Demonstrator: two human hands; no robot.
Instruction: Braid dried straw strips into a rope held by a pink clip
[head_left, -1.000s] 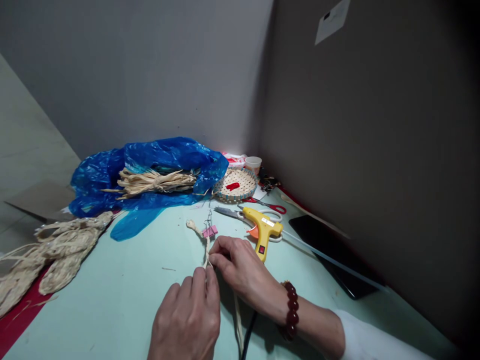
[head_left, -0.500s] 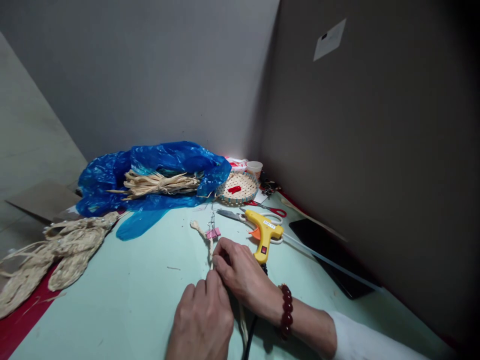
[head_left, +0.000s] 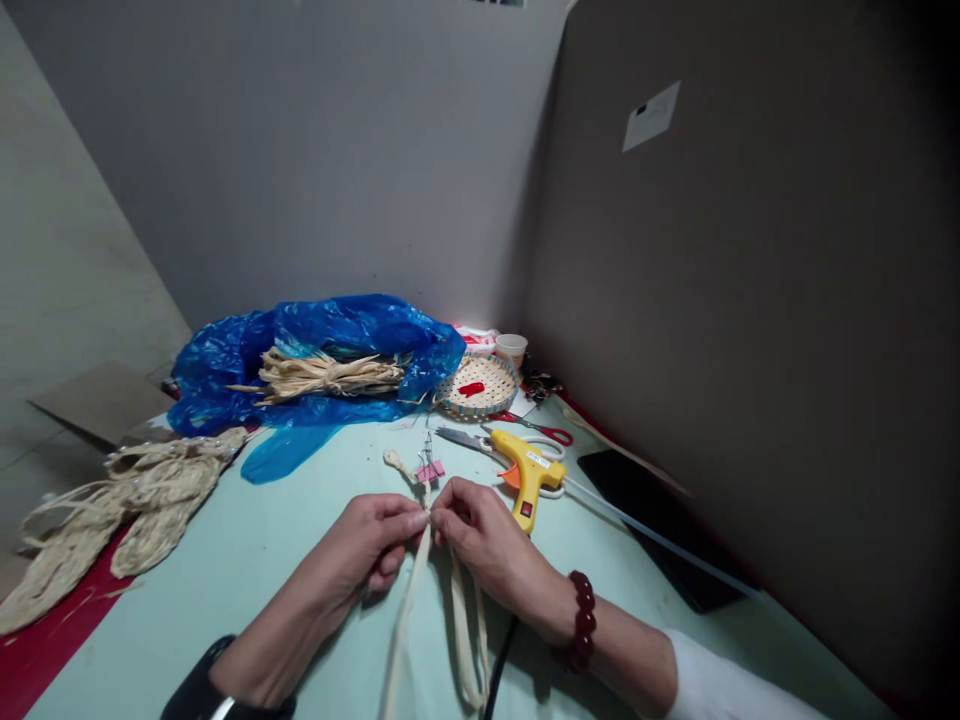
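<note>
My left hand (head_left: 371,545) and my right hand (head_left: 480,535) meet fingertip to fingertip, both pinched on pale raffia strands (head_left: 461,630) that trail toward me over the light green table (head_left: 247,590). Just beyond my fingers the strands join a short braided piece (head_left: 401,465) held by a pink binder clip (head_left: 430,470). A dark bead bracelet (head_left: 579,620) circles my right wrist and a black band is on my left wrist.
A yellow glue gun (head_left: 527,475) lies right of my hands, its black cord running toward me. Scissors (head_left: 480,440) lie behind it. A small woven basket (head_left: 478,384), a blue plastic bag with raffia (head_left: 315,365), woven straw pieces (head_left: 127,495) and a dark tablet (head_left: 660,525) surround the work area.
My left hand has swung from below the strands to the left side, forearm now showing. Both hands pinch the strands closer to the clip, and the loose strands are spread out toward me.
</note>
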